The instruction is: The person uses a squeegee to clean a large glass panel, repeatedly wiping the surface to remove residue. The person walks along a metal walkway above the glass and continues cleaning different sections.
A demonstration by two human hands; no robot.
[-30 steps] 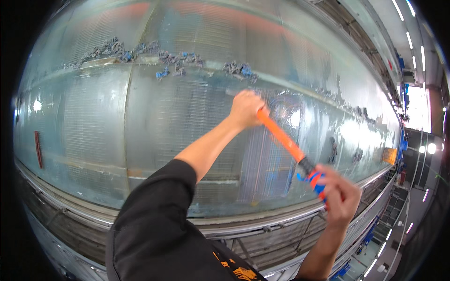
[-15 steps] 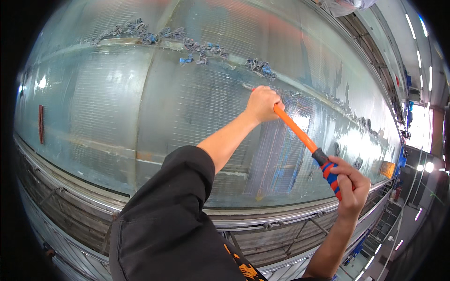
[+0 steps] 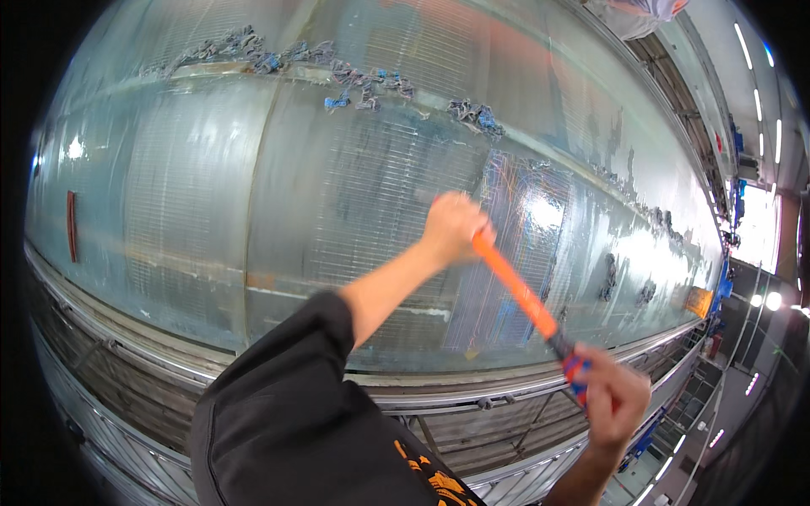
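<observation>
Both of my hands grip a long-handled scraper (image 3: 519, 287) with an orange shaft and a red-and-blue wrapped grip. My left hand (image 3: 456, 228) is closed round the upper end of the shaft, hiding the tool's head. Lower down and to the right, my right hand (image 3: 614, 396) wraps the grip; it is smeared by motion. Beneath the tool stretches a wide, wet, translucent greenish panel (image 3: 194, 185). A darker bluish-grey patch (image 3: 498, 304) with fine coloured scratch lines lies just under the shaft.
Crumpled grey-blue scrapings (image 3: 477, 116) lie in a row along a seam across the panel. A reddish-brown strip (image 3: 72, 226) rests at far left, and an orange-yellow block (image 3: 697, 302) at the right end. Metal rails (image 3: 472, 393) run along the near edge. A plastic bag (image 3: 629, 18) is at top right.
Both hands have drawn the scraper nearer to me and slightly left. More of the scratched bluish-grey patch shows beyond my left hand.
</observation>
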